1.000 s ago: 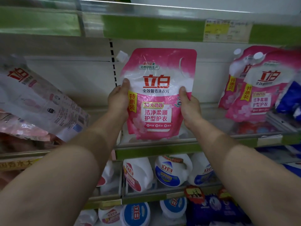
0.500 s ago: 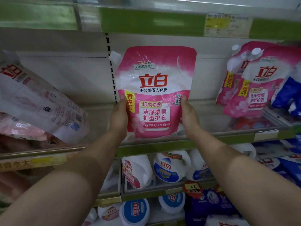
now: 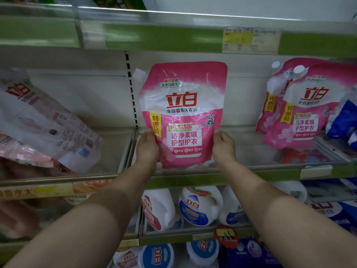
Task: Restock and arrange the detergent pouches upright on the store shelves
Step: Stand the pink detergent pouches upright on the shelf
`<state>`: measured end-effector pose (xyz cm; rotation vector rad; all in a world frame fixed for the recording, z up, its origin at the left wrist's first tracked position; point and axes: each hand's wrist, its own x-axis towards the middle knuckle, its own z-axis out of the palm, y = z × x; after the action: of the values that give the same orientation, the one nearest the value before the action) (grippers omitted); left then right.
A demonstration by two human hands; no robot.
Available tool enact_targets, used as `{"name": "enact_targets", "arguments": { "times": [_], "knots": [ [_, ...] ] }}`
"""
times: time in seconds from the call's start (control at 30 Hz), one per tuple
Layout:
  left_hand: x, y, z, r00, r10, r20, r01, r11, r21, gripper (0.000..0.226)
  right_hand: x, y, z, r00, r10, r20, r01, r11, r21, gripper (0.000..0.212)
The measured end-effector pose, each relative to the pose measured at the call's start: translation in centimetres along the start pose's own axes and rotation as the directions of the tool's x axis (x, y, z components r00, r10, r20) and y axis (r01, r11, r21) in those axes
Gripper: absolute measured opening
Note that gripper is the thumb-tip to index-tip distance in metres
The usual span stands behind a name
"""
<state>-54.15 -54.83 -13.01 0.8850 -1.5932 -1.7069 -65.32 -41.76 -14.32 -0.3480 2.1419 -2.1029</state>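
A pink detergent pouch [image 3: 183, 115] is being stood upright on the middle shelf [image 3: 193, 180], close behind its front edge and near the left end of that bay, beside the perforated upright [image 3: 131, 89]. It is held at its lower sides: the left hand [image 3: 147, 147] is curled round the left edge and the right hand [image 3: 224, 147] round the right edge, thumbs on the printed face. Whether the base is already resting on the shelf floor cannot be told, since it is hidden behind the clear front lip.

The placing step appears to be in hand. The next move would call for the base to be settled flat and the grip loosened gently, with the pouch checked for leaning before both hands are taken away.

The pouch is seen face-forward, pink with a white band, red brand characters and a yellow strip down the left; a white spout cap [image 3: 138, 74] sticks out at the top left corner. The film looks soft and full, so slumping is likely.

Two matching pouches [image 3: 297, 105] lean toward the right end of the same shelf, well apart from it.
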Motion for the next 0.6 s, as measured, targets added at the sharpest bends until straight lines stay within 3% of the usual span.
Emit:
{"name": "enact_targets", "arguments": {
  "times": [0.2, 0.6],
  "knots": [
    [-1.5, 0.2, 6.8, 0.999, -0.021, -0.034, 0.022, 0.999, 0.023, 0.036, 2.9, 0.4, -6.1, 0.996, 0.006, -0.09, -0.007, 1.0, -0.004, 0.032],
    [-5.9, -0.4, 23.5, 0.982, -0.081, 0.168, 0.091, 0.995, -0.051, 0.036, 8.8, 0.4, -22.2, 0.952, 0.005, -0.307, -0.03, 0.996, -0.08, 0.03]
  ]
}}
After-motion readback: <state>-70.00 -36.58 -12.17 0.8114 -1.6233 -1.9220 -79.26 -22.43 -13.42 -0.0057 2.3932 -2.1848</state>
